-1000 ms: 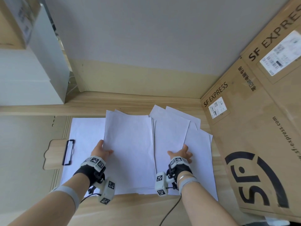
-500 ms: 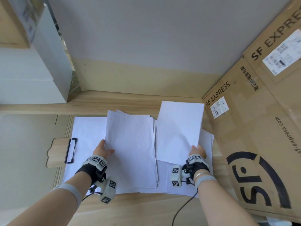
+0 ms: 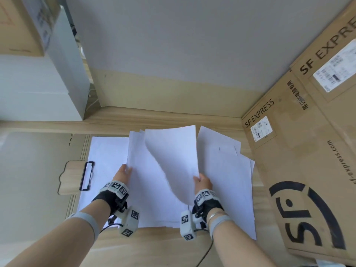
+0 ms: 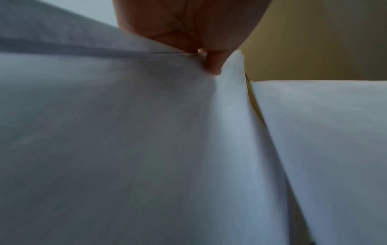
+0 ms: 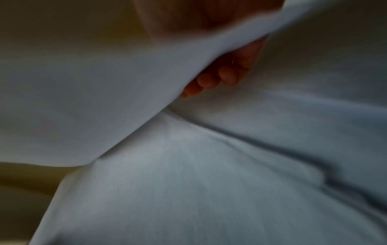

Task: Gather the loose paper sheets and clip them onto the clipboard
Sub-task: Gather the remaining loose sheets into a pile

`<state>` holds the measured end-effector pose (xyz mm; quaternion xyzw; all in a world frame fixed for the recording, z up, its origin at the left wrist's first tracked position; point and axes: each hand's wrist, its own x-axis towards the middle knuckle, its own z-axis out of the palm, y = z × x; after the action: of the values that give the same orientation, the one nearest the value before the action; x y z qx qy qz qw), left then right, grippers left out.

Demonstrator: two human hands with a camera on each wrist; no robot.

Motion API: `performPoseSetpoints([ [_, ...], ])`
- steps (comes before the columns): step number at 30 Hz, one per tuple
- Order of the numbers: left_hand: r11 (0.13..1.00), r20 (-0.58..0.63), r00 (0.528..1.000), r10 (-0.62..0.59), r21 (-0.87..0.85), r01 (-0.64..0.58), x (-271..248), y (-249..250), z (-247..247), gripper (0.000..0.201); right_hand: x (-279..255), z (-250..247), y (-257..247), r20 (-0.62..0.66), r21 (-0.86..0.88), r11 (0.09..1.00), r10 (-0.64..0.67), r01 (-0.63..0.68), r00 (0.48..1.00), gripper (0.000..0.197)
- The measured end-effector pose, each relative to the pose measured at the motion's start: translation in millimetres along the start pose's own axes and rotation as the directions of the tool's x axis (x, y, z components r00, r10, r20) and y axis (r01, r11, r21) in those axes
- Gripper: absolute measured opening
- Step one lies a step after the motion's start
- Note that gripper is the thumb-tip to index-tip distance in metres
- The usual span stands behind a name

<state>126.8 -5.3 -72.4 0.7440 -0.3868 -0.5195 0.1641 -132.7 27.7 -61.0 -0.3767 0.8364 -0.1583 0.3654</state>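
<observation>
A wooden clipboard [image 3: 71,176] with a black wire clip [image 3: 86,175] lies at the left, a white sheet [image 3: 106,153] over its board. My left hand [image 3: 123,175] pinches the left edge of a stack of white sheets [image 3: 146,189]; the left wrist view shows its fingers [image 4: 212,64] tucked under the stack's edge [image 4: 125,132]. My right hand [image 3: 201,183] grips one curled white sheet [image 3: 177,157] lifted over that stack, fingers [image 5: 220,76] under the sheet [image 5: 104,99]. More loose sheets [image 3: 227,180] lie spread at the right.
Large SF Express cardboard boxes [image 3: 308,160] stand close along the right, touching the loose sheets. A white box [image 3: 38,89] and another carton [image 3: 17,26] sit at the back left. A wall runs behind the wooden table [image 3: 154,247]. A cable [image 3: 206,253] trails from my right wrist.
My right hand took one sheet off the right pile, lifted it, and has carried it left over the stack that my left hand holds; the sheet now curls. The left hand stayed put.
</observation>
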Motion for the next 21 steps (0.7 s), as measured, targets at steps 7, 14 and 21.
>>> performPoseSetpoints([
  [7,1.0,0.044,0.999,0.028,-0.014,-0.028,-6.7,4.3,1.0,0.047,-11.5,27.8,-6.1,0.124,-0.16,0.983,-0.068,0.088,0.99,0.027],
  [14,0.945,0.098,0.959,0.264,-0.225,-0.237,-22.3,25.1,1.8,0.043,1.1,1.9,-15.2,0.062,0.278,0.96,-0.058,0.039,0.996,0.08],
  [21,0.818,0.066,0.884,0.464,-0.414,-0.398,-48.7,91.0,2.9,0.044,-5.6,-76.4,-67.2,-0.136,0.455,0.852,-0.22,0.259,0.966,0.028],
])
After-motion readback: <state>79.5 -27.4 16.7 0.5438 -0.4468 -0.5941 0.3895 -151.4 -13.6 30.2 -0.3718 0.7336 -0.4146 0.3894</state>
